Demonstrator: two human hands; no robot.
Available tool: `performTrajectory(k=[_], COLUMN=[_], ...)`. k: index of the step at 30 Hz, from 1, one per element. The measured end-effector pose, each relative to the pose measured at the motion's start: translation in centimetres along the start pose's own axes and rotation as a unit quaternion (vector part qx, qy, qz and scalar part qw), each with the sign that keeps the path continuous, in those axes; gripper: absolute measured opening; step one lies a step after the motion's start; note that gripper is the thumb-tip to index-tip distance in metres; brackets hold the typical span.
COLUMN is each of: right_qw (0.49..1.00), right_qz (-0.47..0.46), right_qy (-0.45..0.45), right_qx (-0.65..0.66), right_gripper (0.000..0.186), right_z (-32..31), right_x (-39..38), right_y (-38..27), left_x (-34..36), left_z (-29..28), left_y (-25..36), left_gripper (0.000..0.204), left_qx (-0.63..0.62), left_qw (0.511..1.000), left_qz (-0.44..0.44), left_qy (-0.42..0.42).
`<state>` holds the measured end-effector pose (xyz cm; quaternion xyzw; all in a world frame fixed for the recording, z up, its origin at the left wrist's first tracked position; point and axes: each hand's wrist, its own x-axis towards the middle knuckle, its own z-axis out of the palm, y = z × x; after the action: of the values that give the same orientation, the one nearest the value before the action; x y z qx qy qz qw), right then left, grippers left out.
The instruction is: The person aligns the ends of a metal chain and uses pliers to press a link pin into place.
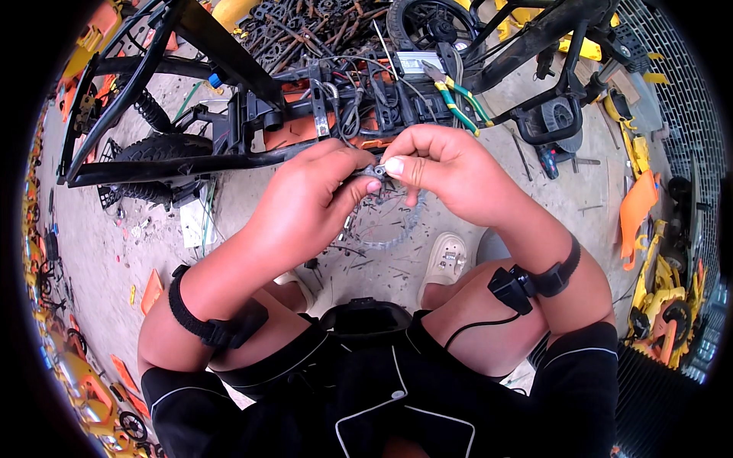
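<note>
Between my two hands, in front of the black vehicle frame (191, 164), is a small grey part (374, 172) whose exact kind I cannot make out. My left hand (301, 198) is closed on it, pinching it between thumb and fingers. From the other side my right hand (462, 175) is closed too, thumb and forefinger pressed together at the part's right end. Just beyond my fingers run loose dark cables (351, 114) inside the frame. Pliers (456, 99) with green and yellow handles lie on the frame, beside a silver box (421, 62).
A knobbly black tyre (164, 156) lies at left. Dark metal parts (298, 34) are heaped at the back, near a black wheel (435, 29). A power drill (548, 159) rests on the floor at right. Orange and yellow panels (640, 206) line the right side.
</note>
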<state>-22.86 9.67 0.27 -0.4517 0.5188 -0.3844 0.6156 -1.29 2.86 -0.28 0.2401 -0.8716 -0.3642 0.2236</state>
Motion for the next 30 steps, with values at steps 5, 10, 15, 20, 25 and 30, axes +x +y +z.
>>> performTrajectory(k=[5,10,15,20,25,30], right_qw=[1.0,0.998,0.997,0.997,0.999,0.998], right_qz=[0.015,0.045,0.064,0.054,0.039,0.03], right_qy=[-0.011,-0.026,-0.04,-0.047,-0.032,-0.035], right_qx=[0.016,0.025,0.017,0.021,-0.009,-0.043], right_gripper=[0.02,0.021,0.021,0.02,0.019,0.018], right_z=[-0.4,-0.5,-0.4,-0.2,0.0,-0.1], right_x=[0.1,0.0,0.0,-0.1,-0.2,-0.3], right_y=[0.2,0.1,0.4,0.4,0.3,0.1], left_x=[0.0,0.0,0.3,0.3,0.3,0.6], left_z=[-0.1,0.0,-0.1,-0.4,-0.6,-0.5], left_y=[1.1,0.8,0.7,0.2,-0.1,0.8], left_gripper=[0.032,0.038,0.036,0.032,0.029,0.031], left_qx=[0.034,0.055,0.03,0.031,0.038,0.027], left_qw=[0.999,0.998,0.999,0.999,0.999,0.999], left_qz=[-0.011,0.015,0.005,-0.002,0.031,0.033], left_qy=[-0.004,-0.011,0.018,0.022,0.01,0.03])
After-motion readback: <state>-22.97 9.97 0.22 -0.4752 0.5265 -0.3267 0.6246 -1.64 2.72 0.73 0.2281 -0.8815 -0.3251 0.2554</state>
